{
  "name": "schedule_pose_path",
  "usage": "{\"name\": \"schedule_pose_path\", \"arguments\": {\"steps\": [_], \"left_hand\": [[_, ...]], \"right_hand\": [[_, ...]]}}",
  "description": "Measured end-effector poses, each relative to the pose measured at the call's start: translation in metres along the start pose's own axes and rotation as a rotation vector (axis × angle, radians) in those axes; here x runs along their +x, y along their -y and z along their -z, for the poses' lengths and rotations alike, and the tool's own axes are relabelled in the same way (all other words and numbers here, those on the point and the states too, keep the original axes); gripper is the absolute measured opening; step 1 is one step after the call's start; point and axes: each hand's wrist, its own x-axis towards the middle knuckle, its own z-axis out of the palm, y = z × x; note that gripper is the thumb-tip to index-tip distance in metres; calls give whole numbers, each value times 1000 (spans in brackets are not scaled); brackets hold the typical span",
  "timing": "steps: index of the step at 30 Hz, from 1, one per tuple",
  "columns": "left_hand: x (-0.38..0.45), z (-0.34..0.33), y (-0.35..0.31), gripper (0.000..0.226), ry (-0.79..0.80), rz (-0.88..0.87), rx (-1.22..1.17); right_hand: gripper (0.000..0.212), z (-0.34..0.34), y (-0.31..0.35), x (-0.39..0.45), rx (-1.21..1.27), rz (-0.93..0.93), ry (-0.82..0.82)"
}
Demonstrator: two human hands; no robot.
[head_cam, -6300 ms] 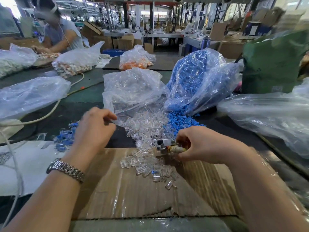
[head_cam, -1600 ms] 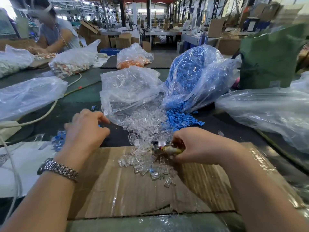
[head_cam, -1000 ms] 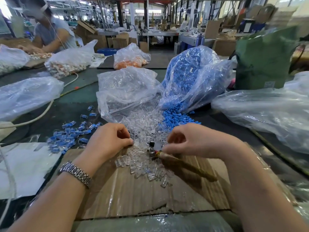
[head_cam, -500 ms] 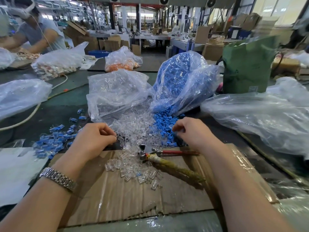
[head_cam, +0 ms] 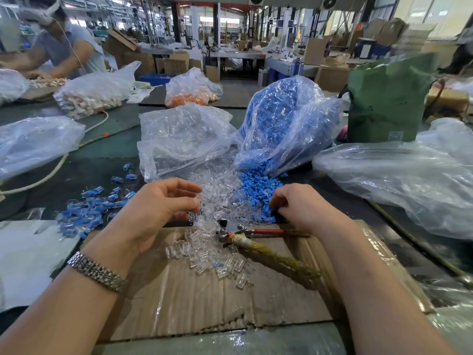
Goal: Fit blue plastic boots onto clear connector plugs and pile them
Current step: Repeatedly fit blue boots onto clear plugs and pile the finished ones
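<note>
Head view, near to far. Closest lies 1 sheet of taped brown cardboard [head_cam: 204, 298], and on it 1 pair of pliers with a red handle and a tape-wrapped handle [head_cam: 258, 239], untouched, just nearer than both hands.

2 hands work beyond it. The left hand [head_cam: 156, 213], grip loosely curled with thumb and fingers apart, hovers at the left edge of the spill of clear plastic connector plugs [head_cam: 217, 201]; whether it pinches 1 plug I cannot tell. The plugs lie just right of and beyond that grip, too many to count, their long axes jumbled every way.

The right hand [head_cam: 304, 208], grip curled down with fingertips hidden, sits at the near right edge of the loose blue plastic boots [head_cam: 256, 185]; I cannot tell if it holds one. The boots lie just left of and beyond it, so it is the nearer hand for them.

Left of the left hand, well apart, is 1 pile of blue-booted plugs [head_cam: 84, 208], several dozen.

Farthest stand 2 source bags: 1 clear bag of plugs [head_cam: 184, 139] and 1 clear bag of blue boots [head_cam: 286, 119].
</note>
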Motion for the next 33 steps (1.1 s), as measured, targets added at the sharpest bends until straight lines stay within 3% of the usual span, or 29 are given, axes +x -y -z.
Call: {"name": "schedule_pose_path", "arguments": {"steps": [5, 8, 12, 16, 19, 33], "left_hand": [[-1, -2, 1, 24, 85, 40, -153], [-1, -5, 2, 27, 142, 50, -287], [-3, -8, -1, 27, 202, 73, -383], [-6, -13, -3, 27, 224, 80, -390], [-7, -17, -3, 26, 218, 69, -375], [-9, -18, -3, 24, 224, 16, -379]], "right_hand": [[25, 0, 3, 0, -8, -33, -5], [21, 1, 3, -1, 58, -28, -88], [10, 8, 20, -8, 451, 79, -169], [10, 11, 44, -20, 849, 197, -122], [13, 8, 56, -24, 1010, 296, -94], [17, 2, 65, -26, 816, 442, -174]]}}
